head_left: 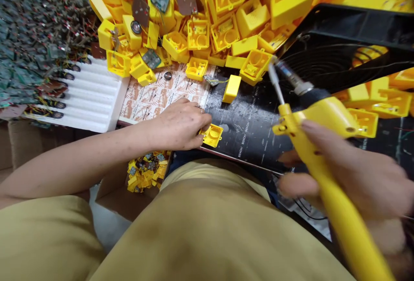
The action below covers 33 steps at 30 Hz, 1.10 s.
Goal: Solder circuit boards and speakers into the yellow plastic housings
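My left hand (184, 123) rests at the front edge of the bench, fingers curled down on the left side of a small yellow plastic housing (215, 134), whose open side faces up. The fingertips and part of that housing are hidden. On the right, my right hand (352, 169), blurred, is closed around the handle of a yellow soldering gun (334, 115) with a metal barrel and a thin feed tube. Its front end points to the upper left, beside the pile of housings. A single yellow housing (232, 88) and a small circuit board (211, 80) lie beyond my left hand.
Yellow housings (199, 34) are heaped along the back. Wired circuit boards (35, 48) pile up at left on a white foam tray (93, 95). A black fan (349, 26) stands at right. Below the bench, a cardboard box (119, 195) holds yellow parts.
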{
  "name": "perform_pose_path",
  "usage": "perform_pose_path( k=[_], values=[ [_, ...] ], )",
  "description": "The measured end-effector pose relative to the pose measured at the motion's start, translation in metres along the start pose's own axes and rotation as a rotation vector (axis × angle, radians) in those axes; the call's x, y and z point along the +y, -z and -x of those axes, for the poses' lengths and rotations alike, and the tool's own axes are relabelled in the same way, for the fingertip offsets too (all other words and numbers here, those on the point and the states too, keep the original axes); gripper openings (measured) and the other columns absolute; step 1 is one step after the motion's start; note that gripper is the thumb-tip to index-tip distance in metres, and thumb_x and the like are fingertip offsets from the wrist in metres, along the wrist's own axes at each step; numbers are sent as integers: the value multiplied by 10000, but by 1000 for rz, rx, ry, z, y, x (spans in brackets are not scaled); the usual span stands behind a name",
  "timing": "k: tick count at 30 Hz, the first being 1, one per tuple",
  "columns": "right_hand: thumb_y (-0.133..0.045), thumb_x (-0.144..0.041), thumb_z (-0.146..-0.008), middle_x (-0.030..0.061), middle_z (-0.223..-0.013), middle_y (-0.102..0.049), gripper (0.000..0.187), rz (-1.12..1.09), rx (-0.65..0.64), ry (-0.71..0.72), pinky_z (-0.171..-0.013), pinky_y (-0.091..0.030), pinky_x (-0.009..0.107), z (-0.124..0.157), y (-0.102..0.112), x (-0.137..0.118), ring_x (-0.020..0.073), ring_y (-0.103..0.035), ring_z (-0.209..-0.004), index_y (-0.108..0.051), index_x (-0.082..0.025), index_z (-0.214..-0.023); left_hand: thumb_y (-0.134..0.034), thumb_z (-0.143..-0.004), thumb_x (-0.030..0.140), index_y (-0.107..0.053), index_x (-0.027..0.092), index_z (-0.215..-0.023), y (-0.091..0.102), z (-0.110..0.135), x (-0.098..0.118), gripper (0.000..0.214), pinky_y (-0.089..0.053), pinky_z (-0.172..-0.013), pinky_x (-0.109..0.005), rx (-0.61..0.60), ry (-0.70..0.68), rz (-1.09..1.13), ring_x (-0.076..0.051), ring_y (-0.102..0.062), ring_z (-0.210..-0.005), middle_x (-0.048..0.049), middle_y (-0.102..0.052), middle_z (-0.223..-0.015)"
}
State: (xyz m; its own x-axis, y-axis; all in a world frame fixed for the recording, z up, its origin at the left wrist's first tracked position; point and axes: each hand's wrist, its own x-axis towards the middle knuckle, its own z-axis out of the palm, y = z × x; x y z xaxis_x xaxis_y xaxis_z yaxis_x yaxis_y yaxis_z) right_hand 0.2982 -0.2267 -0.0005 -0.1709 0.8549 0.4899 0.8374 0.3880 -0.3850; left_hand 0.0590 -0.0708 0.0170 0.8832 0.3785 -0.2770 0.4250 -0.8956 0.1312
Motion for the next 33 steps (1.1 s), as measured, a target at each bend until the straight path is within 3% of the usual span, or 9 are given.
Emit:
perform_pose_path(
  k=[3,6,9,12,17,23,27,30,33],
  values=[
    [-653,-246,-871,-45,-615,-589,293,156,32,165,-490,-416,233,-23,-19,6,87,-522,-486,-605,-193,-1156,-550,-845,327,-607,128,-1071,-7,5,3,307,-450,-867,-386,125,-38,73,-264,-612,-965,-128,-664,-1067],
    [-596,-292,-910,18,-754,-627,183,225,1,249,-552,-448,243,-56,-38,15,144,-617,-681,-604,-187,-1059,-546,-897,351,-519,132,-1256,-19,8,6,421,-431,-961,-376,193,-158,163,-257,-568,-1144,-140,-586,-1294],
    [-585,-354,-910,80,-882,-631,275,262,-72,291,-645,-500,295,-85,-56,25,214,-637,-831,-577,-165,-1111,-584,-884,303,-551,173,-1240,-20,12,0,380,-446,-909,-351,118,-139,114,-236,-619,-1057,-100,-658,-1191],
    [-554,-338,-923,88,-888,-624,297,259,-115,308,-643,-517,315,-98,-69,32,216,-631,-795,-546,-145,-1148,-598,-874,362,-625,203,-1134,-6,16,-21,306,-443,-883,-347,103,-48,122,-217,-644,-955,-64,-702,-1076],
    [-586,-306,-908,90,-952,-643,318,258,-82,266,-687,-532,307,-92,-75,32,210,-646,-850,-505,-162,-1180,-462,-937,362,-650,180,-1089,0,-6,-57,303,-416,-862,-358,436,250,-27,-231,-582,-1014,-90,-660,-1082],
    [-622,-333,-893,73,-984,-652,371,117,-36,202,-726,-548,298,-75,-67,23,195,-661,-876,-487,-187,-1206,-473,-903,319,-683,149,-818,-11,-33,-58,284,-417,-742,-364,259,209,-202,-274,-593,-936,-117,-672,-902],
    [-654,-283,-870,71,-994,-667,378,59,-41,157,-700,-548,277,-44,-58,20,177,-668,-835,-492,-178,-1195,-508,-885,306,-695,178,-890,1,-16,-42,226,-414,-640,-283,262,172,46,-190,-626,-729,-44,-682,-736],
    [-683,-294,-846,69,-975,-670,423,105,-75,149,-699,-547,294,-24,-52,23,182,-658,-803,-500,-173,-1207,-525,-882,252,-686,177,-1015,9,-12,-28,222,-450,-658,-243,317,67,353,-140,-652,-720,-17,-717,-781],
    [-709,-359,-820,70,-961,-665,469,147,-78,161,-757,-540,319,-15,-48,25,199,-650,-843,-509,-168,-1199,-531,-881,212,-698,177,-968,14,-19,-21,192,-495,-689,-212,161,-39,652,-113,-688,-749,-4,-748,-829]
  ],
)
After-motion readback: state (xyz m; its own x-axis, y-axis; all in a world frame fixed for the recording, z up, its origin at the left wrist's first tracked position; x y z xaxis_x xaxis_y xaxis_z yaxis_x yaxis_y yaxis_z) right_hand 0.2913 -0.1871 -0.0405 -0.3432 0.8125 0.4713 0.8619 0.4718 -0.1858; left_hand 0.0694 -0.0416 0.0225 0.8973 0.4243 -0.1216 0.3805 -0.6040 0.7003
